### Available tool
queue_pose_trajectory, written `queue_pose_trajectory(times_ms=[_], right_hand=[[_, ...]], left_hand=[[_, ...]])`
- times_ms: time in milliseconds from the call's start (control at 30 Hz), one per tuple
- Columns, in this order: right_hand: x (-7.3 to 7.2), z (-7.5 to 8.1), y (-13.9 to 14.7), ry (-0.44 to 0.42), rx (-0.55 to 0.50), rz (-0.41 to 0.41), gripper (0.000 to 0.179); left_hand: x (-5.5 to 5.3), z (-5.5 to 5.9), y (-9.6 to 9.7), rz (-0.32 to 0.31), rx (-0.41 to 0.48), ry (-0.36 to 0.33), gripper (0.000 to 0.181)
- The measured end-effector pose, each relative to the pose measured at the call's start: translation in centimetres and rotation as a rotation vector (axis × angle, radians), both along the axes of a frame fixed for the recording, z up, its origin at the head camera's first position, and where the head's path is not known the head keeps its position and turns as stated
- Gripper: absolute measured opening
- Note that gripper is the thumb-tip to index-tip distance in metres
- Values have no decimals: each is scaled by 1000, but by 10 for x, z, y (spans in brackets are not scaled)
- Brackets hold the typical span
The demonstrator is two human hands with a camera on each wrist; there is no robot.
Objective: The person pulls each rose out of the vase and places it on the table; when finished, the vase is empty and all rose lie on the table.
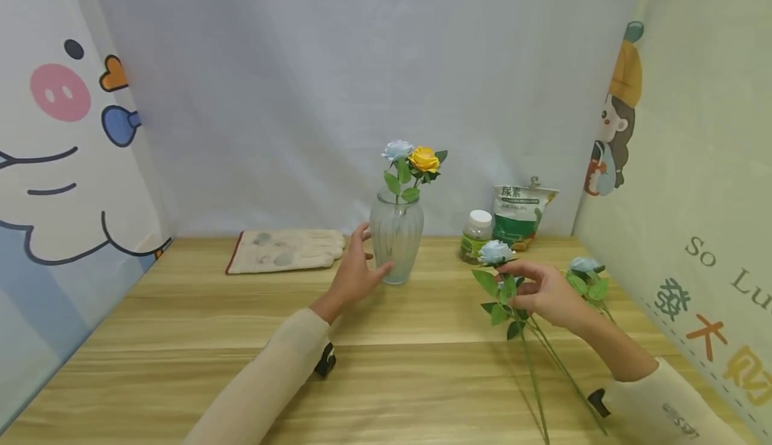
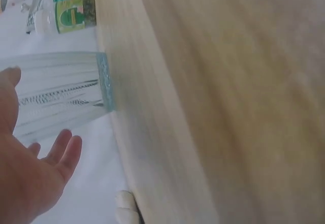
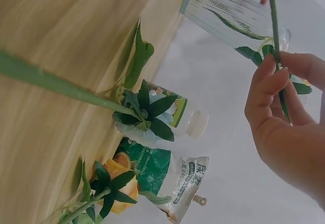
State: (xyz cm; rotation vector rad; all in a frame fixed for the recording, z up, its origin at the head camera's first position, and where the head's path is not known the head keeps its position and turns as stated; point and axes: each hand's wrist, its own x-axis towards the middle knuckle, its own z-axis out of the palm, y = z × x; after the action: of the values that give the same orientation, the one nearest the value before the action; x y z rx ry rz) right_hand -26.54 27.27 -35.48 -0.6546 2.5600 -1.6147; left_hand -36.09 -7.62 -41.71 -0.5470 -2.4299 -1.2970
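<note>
A ribbed clear glass vase [image 1: 386, 230] stands upright, holding a pale blue rose [image 1: 397, 150] and a yellow rose [image 1: 424, 159]. My left hand [image 1: 356, 274] is at the vase's left side, fingers spread and thumb across its lower front. The left wrist view shows that hand [image 2: 35, 176] uncurled beside the glass. Between thumb and fingers, my right hand [image 1: 551, 291] pinches the leafy stem [image 3: 274, 21] of a pale blue rose [image 1: 496, 252], its bloom raised. Below, another blue rose [image 3: 139, 125] and a yellow rose [image 3: 122, 183] lie on the table.
White work gloves [image 1: 289, 250] lie left of the vase. At the back right stand a white-capped jar [image 1: 476, 237] and a clipped green-and-white bag [image 1: 520, 217]. Another blue rose [image 1: 585, 265] lies near the table's right edge. A curtain [image 1: 289, 96] hangs behind the wooden table [image 1: 386, 378].
</note>
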Motion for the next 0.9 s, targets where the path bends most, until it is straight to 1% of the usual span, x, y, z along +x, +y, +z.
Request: queue_pose_trajectory(times_ms=[67,167,400,600,700,900], right_hand=[[1,0,1,2,3,-4,51],[1,1,1,3,7,-14,50],[3,0,0,14,7,-33,48],[3,-4,0,-23,20,-28,48],[2,-4,1,-16,25,-41,48],[-2,-2,1,10,16,-47,47]], left_hand=[[-2,0,-2,-38,48,-51,90],[-2,0,-4,-60,81,-98,88],[-3,1,-1,-85,130,-142,89],[-9,-1,3,-57,148,-191,89],[-12,-2,4,-44,158,-210,89],[-17,0,6,-43,186,-225,90]])
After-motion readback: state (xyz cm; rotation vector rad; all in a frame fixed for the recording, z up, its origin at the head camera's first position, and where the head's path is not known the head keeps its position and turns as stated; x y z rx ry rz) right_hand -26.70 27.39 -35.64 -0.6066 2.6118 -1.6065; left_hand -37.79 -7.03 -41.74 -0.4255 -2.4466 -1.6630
